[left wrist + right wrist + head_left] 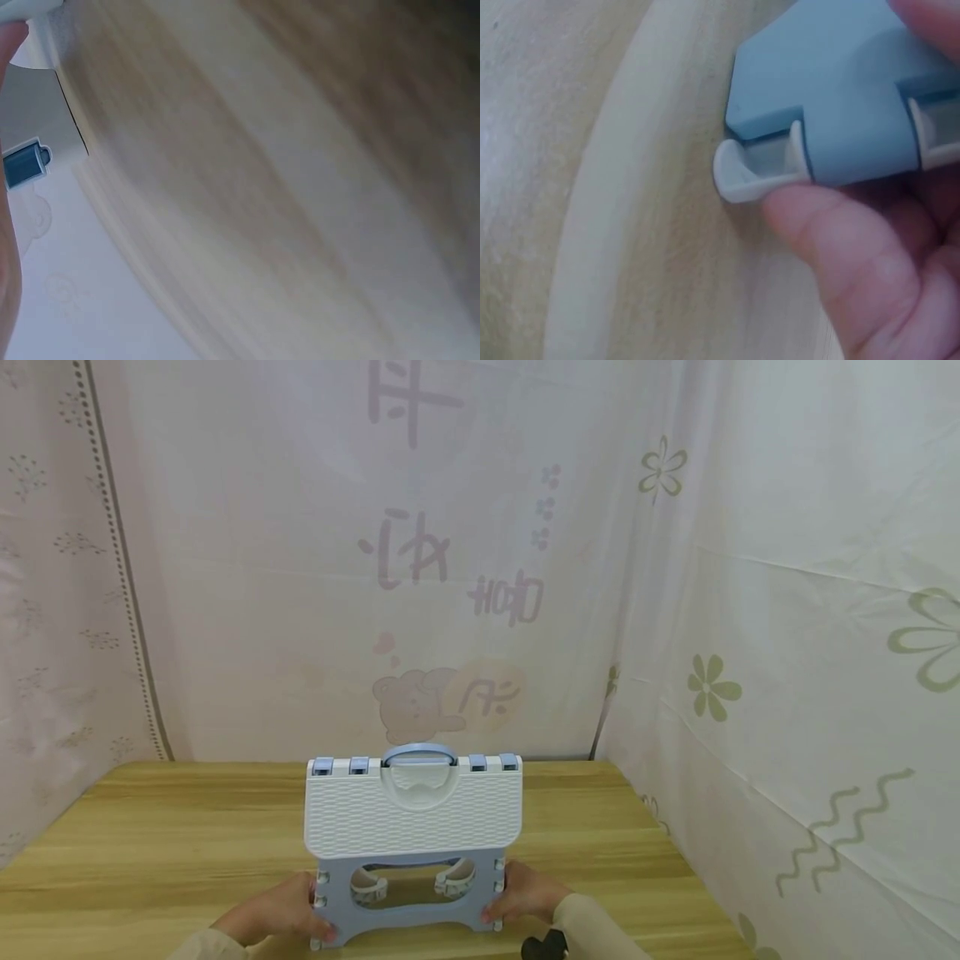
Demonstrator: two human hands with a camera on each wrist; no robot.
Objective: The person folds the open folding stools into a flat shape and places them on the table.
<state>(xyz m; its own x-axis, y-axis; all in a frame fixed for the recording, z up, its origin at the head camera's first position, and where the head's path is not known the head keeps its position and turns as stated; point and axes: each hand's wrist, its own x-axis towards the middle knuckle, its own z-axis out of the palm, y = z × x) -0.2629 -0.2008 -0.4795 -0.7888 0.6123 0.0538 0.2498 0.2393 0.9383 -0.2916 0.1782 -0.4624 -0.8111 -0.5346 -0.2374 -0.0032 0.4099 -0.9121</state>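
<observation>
A white and pale-blue folding step stool (345,822) stands at the front of the table, its woven-pattern top tilted toward me and a blue carry handle (418,748) at the upper edge. Below the top, the blue leg panel (411,920) faces me, with a large oval opening. My left hand (277,910) grips the panel's left side, thumb in front. On the opposite side my right hand (528,893) holds the panel's edge. The right wrist view shows fingers (855,247) beside a white hinge piece (739,184). A blue hinge (25,165) shows in the left wrist view.
The wooden table (187,827) stretches behind and to both sides of the stool. Patterned curtains (262,610) hang along its back and sides. A black object (545,946) sits beneath the right wrist.
</observation>
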